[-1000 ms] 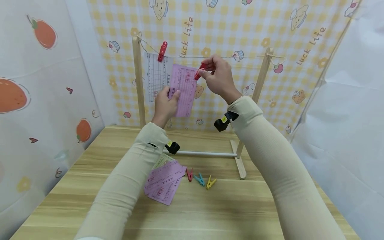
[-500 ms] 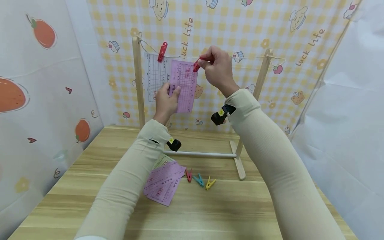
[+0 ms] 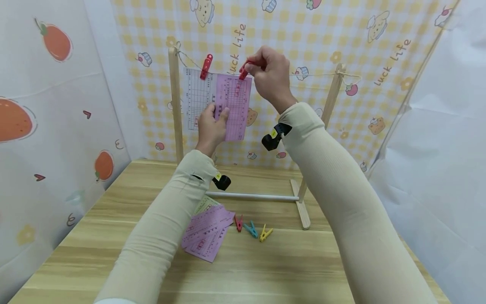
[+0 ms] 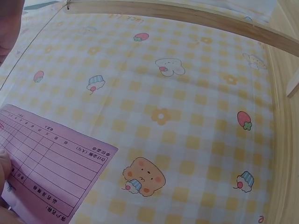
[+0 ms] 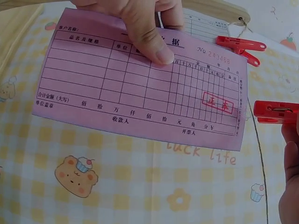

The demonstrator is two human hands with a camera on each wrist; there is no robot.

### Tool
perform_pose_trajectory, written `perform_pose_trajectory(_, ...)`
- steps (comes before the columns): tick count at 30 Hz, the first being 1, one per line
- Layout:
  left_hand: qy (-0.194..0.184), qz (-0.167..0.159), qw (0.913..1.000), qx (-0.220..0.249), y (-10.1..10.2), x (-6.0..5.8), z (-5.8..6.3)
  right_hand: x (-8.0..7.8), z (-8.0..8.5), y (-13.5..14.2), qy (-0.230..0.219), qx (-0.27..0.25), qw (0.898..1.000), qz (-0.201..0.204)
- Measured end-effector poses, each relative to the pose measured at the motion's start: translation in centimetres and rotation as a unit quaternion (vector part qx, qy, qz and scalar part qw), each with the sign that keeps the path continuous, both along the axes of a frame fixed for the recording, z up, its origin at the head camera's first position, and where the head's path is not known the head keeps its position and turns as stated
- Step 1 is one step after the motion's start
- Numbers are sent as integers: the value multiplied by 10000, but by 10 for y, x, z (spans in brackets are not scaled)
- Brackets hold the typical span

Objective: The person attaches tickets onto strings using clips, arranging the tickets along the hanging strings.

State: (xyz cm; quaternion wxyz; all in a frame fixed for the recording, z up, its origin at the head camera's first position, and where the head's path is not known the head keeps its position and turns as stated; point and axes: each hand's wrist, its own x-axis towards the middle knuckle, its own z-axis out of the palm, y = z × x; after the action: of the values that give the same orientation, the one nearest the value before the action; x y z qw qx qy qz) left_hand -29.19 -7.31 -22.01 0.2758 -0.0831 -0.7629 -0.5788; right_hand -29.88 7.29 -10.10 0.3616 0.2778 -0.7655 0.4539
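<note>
My left hand point(image 3: 211, 128) pinches a pink receipt slip point(image 3: 237, 105) by its left side, thumb on the printed face. The slip's top edge is at the string point(image 3: 303, 74). My right hand point(image 3: 272, 76) pinches a red clothespin point(image 3: 243, 71) over that edge in the head view. Seen from the right wrist, this clothespin point(image 5: 275, 112) is just off the slip's end, beside the string point(image 5: 261, 163). A white receipt slip point(image 3: 197, 99) hangs to the left under another red clothespin point(image 3: 206, 67), partly covered by the pink one.
The string runs between two wooden posts point(image 3: 174, 101), joined low down by a white bar point(image 3: 254, 196). On the wooden table point(image 3: 265, 274) lie several pink and greenish slips point(image 3: 206, 245), with a red clothespin point(image 3: 238, 223), a blue one point(image 3: 251, 229) and a yellow one point(image 3: 265, 233).
My right hand has moved up and left with the red clothespin, to the string. My left hand has raised the pink slip slightly, bringing its top edge up to the string.
</note>
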Motion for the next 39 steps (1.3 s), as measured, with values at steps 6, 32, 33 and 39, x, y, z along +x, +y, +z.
perform_pose_trajectory(6, -1, 157, 9999, -50, 1, -1, 1, -7, 6, -8, -129, 97, 9999, -33)
perform_pose_trajectory(32, -201, 172, 9996, -54, -4, -10, -1, -20, 15, -19, -963, 434, 9944, -51)
perform_pose_trajectory(33, -193, 169, 9997, -49, -4, -10, -1, -20, 15, -19, -991, 444, 9941, -40)
perform_pose_trajectory(39, -95, 166, 9998, -4, -6, -11, 0, -21, 15, -19, -1165, 514, 9919, -22)
